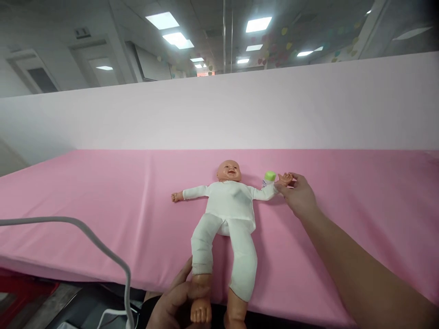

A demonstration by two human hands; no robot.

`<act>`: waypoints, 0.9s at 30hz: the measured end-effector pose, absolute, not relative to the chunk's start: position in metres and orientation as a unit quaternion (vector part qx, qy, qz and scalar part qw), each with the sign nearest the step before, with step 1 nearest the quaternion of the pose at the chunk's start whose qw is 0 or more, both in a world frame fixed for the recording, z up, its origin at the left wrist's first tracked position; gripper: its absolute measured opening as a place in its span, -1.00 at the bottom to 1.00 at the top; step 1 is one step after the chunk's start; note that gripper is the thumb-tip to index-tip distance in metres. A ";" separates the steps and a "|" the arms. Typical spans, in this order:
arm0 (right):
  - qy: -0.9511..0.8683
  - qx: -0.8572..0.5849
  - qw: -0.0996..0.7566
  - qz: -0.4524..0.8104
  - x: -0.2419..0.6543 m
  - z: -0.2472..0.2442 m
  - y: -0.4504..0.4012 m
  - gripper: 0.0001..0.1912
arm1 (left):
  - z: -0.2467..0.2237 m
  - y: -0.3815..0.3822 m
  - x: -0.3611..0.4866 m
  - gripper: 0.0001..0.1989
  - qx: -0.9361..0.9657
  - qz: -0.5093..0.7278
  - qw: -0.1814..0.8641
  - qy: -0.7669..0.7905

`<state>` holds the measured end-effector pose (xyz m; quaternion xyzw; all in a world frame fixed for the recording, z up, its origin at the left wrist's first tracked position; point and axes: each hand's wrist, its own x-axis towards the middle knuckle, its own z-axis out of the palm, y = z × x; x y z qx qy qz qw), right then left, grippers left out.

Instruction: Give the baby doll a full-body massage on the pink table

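A baby doll (229, 201) in a white top and white trousers lies face up on a pink sheet (113, 192), its feet toward me and its arms spread. My right hand (299, 194) pinches the doll's hand and sleeve cuff on the right side. At the near edge, my left hand (174, 301) is wrapped round the doll's lower leg on the left side, just above the foot. Behind the doll's forearm on the right stands a small container with a green cap (270, 176), its lower part mostly hidden by the sleeve.
A grey cable (85, 228) arches in from the left and drops past the sheet's front edge. Along the back of the table rises a white panel (219, 114) with glass above it. A dark seat (89, 306) and a red object (24, 290) are at lower left.
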<state>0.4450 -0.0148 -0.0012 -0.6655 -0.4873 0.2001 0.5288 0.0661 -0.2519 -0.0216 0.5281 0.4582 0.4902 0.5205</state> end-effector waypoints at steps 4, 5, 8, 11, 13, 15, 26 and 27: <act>-0.569 -0.609 0.542 0.106 0.405 0.013 -0.038 -0.26 | -0.008 -0.246 0.075 -0.72 0.568 0.503 0.463 0.458; -0.606 -0.597 0.518 0.083 0.395 0.012 -0.042 -0.31 | -0.002 -0.242 0.078 -0.73 0.579 0.502 0.451 0.457; -0.711 -0.554 0.431 0.041 0.368 0.002 -0.050 -0.46 | 0.020 -0.225 0.088 -0.75 0.605 0.481 0.428 0.469; -0.797 -0.468 0.382 0.010 0.352 -0.009 -0.050 -0.59 | 0.041 -0.207 0.098 -0.75 0.630 0.449 0.428 0.467; -0.835 -0.412 0.363 -0.002 0.348 -0.013 -0.048 -0.64 | 0.048 -0.196 0.104 -0.73 0.637 0.445 0.429 0.460; -0.852 -0.383 0.356 -0.002 0.347 -0.014 -0.047 -0.64 | 0.051 -0.187 0.109 -0.70 0.637 0.448 0.432 0.455; -0.630 -0.579 0.498 0.139 0.382 0.004 -0.044 -0.59 | -0.002 -0.223 0.099 -0.71 0.601 0.498 0.449 0.435; -0.598 -0.588 0.524 0.148 0.390 0.004 -0.040 -0.55 | -0.016 -0.229 0.092 -0.70 0.612 0.489 0.443 0.437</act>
